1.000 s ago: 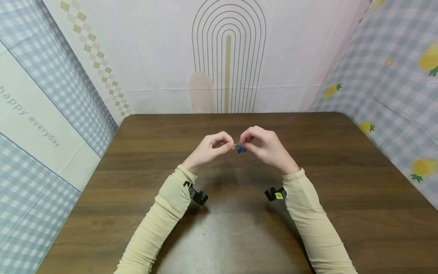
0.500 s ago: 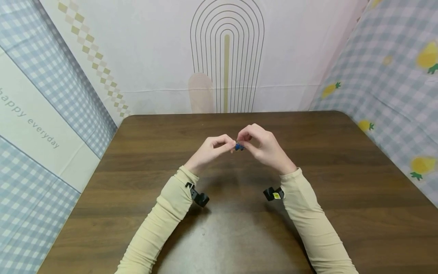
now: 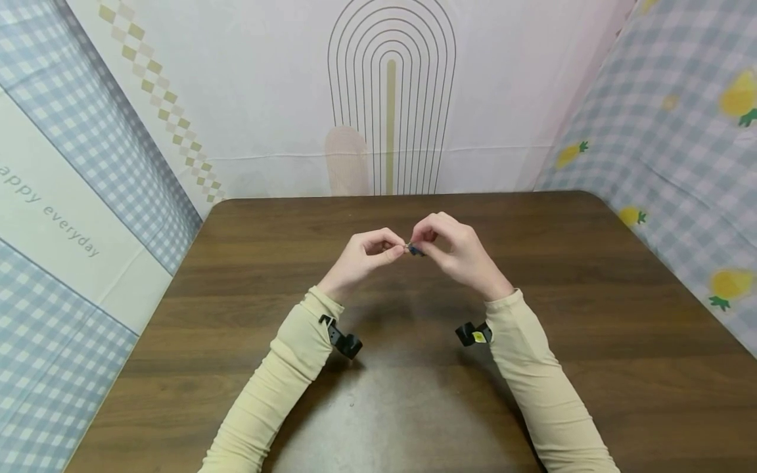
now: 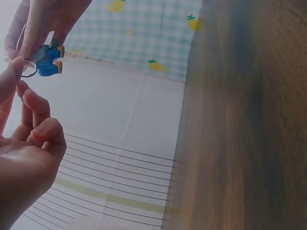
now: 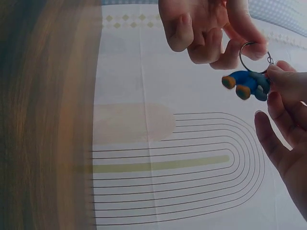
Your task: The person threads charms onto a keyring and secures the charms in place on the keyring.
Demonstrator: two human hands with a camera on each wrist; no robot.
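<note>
Between both hands (image 3: 362,258) (image 3: 457,255), the figurine (image 5: 245,80) has seemingly risen.

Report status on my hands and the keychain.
Left hand pinches metal ring. Right hand holds blue figurine. No obstruction in view.

Left sleeve (image 3: 286,371) and right sleeve (image 3: 544,378): pale cream-yellow, long, close-fitting, rucked into small folds down the forearm, cuffs at the wrist. Left hand (image 3: 361,259) and right hand (image 3: 458,255) bare. Left wrist camera (image 3: 347,343): black, hooked clip, rounded end. Right wrist camera (image 3: 466,334): black, small yellow label (image 3: 478,337).
</note>
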